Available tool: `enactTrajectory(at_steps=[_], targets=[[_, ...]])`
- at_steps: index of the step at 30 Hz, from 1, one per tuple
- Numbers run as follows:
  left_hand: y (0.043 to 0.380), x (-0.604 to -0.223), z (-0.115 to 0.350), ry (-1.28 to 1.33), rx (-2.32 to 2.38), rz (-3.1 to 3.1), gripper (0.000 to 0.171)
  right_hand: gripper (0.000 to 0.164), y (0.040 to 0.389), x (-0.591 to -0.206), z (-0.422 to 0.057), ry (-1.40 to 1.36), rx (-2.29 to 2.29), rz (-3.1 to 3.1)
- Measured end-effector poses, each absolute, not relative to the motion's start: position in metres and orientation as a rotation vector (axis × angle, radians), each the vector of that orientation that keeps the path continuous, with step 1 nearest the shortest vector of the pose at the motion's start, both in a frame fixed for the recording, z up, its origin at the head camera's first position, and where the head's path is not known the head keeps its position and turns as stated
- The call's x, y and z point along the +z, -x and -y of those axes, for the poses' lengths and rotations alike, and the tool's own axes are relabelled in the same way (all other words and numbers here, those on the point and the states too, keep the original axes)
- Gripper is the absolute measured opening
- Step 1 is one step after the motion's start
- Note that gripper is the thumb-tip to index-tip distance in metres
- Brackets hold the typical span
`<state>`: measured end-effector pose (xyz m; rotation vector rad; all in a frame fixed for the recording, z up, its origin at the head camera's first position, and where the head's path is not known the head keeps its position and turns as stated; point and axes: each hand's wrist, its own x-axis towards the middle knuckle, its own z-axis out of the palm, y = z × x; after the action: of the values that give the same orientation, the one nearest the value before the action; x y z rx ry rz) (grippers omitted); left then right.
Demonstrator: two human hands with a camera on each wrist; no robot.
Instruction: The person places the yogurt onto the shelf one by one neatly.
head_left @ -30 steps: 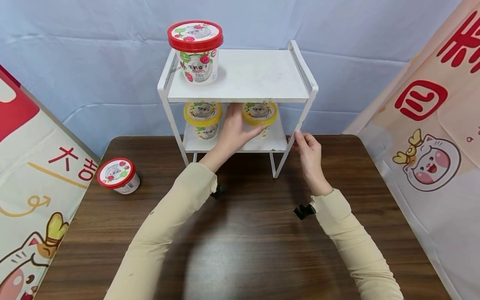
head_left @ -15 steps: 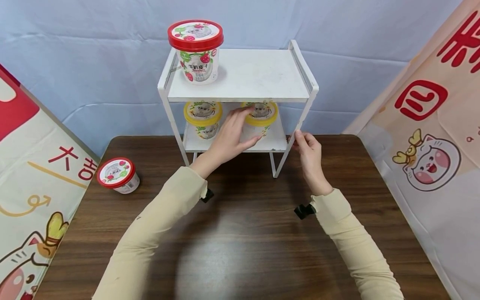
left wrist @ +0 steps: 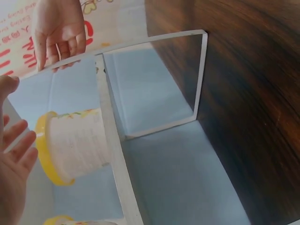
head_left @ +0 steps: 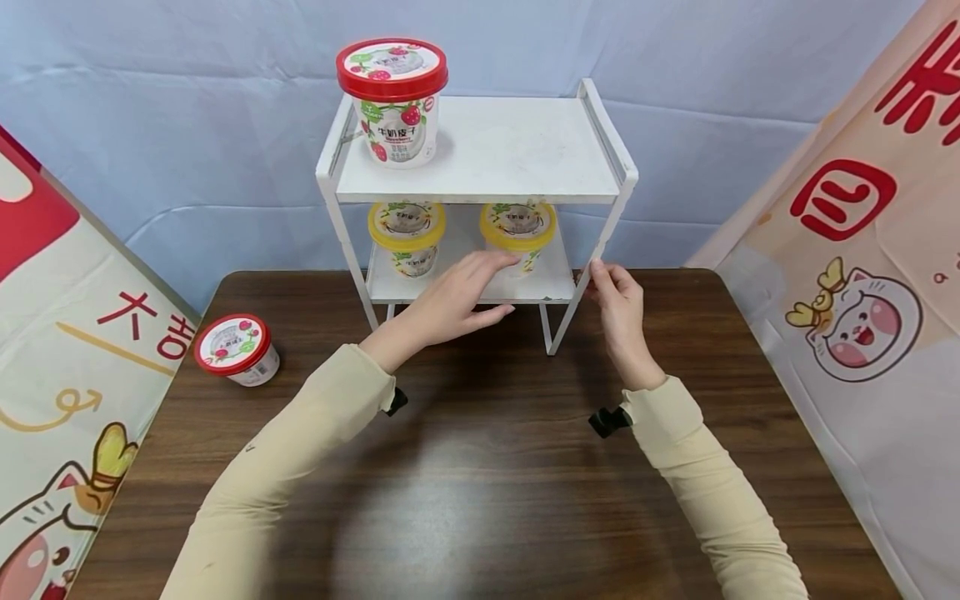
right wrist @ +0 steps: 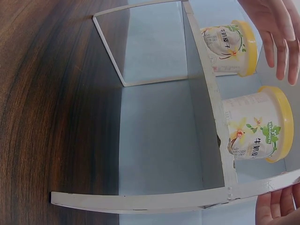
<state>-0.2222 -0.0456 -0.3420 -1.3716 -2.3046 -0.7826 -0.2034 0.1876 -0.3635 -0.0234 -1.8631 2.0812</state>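
Note:
A white two-tier rack stands at the back of the table. Two yellow-lidded tubs sit on its lower shelf, a left tub and a right tub. My left hand, fingers relaxed and holding nothing, is in front of that shelf, overlapping the right tub's lower part in the head view. In the left wrist view, the thumb and fingers are spread near the yellow lid. My right hand pinches the rack's right front post, its other fingers partly hidden behind it. A red-lidded strawberry tub stands on the top shelf's left side.
Another red-lidded tub sits on the dark wooden table, left of the rack. Light blue cloth hangs behind, and printed banners line both sides. The upper shelf is close above the yellow lids.
My left hand has drawn back out of the lower shelf, moving toward me and away from the right yellow-lidded tub. The right hand keeps its grip on the post.

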Motion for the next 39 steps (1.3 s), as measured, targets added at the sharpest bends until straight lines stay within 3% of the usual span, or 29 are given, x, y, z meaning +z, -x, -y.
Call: enactTrajectory(at_steps=[39], targets=[[0.195,-0.378,0.074,1.678,-0.252,2.640,0.024,0.019,0.203,-0.365,-0.190,0.023,2.092,1.874]])
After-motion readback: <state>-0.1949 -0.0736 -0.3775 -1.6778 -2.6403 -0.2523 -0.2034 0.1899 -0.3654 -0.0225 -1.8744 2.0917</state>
